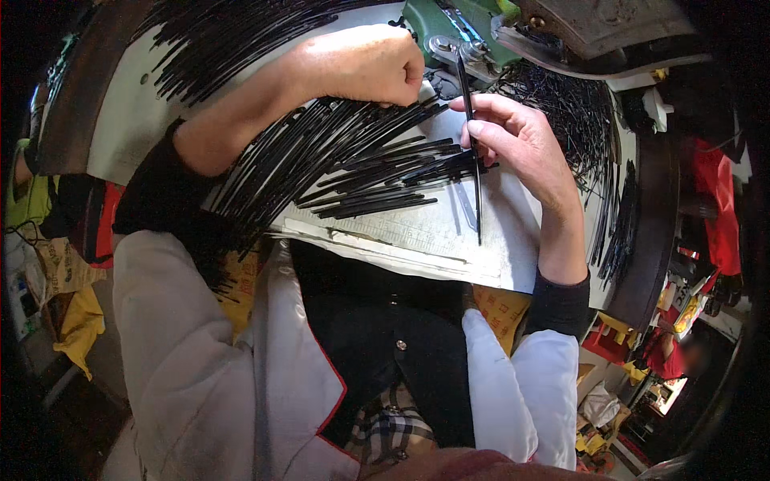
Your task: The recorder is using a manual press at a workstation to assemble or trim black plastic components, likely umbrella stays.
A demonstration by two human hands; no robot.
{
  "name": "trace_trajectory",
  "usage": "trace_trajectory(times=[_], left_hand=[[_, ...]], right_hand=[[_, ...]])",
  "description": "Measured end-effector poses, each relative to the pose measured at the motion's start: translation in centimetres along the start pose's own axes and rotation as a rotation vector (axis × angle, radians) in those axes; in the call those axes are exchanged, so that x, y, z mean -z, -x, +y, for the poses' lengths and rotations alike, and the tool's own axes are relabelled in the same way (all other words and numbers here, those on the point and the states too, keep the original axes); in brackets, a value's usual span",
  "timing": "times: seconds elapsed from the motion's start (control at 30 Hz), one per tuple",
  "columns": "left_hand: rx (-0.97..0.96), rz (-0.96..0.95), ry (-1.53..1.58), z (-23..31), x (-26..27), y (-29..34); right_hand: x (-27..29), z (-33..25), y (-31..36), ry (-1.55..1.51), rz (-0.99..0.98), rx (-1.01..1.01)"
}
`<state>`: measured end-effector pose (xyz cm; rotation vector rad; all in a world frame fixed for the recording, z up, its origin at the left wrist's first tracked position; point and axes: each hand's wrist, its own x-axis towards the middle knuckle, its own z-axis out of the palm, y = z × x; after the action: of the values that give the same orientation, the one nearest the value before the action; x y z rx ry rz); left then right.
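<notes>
My right hand [517,140] pinches a thin black stick [476,188] between thumb and fingers. The stick stands nearly upright in the picture, and its far end meets the round metal parts of a green machine [505,44]. Left of the machine, my left hand [373,66] is curled closed with its back toward me; whatever its fingers hold is hidden. Under that hand and forearm lies a broad spread of black sticks [297,152]. A smaller group of black sticks [377,176] fans out on the pale board [513,232], close to my right hand.
Another dense pile of black sticks [216,44] covers the far left. Tangled thin black pieces [561,112] heap up right of the machine. A marked ruler strip [385,236] runs along the board's near edge. A metal housing [609,32] overhangs the far right. Another person [667,357] is at the right.
</notes>
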<state>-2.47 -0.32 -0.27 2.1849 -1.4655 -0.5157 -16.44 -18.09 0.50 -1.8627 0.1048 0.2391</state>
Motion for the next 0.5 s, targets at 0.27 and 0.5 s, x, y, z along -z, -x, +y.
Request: trace_trajectory(times=[0.27, 0.5], left_hand=[[-0.03, 0.146, 0.128, -0.8, 0.3, -0.4], [0.087, 0.153, 0.81, -1.3, -0.3, -1.3]], right_hand=[[-0.3, 0.0, -0.4, -0.071, -0.044, -0.05], [-1.1, 0.3, -0.3, -0.119, 0.011, -0.091]])
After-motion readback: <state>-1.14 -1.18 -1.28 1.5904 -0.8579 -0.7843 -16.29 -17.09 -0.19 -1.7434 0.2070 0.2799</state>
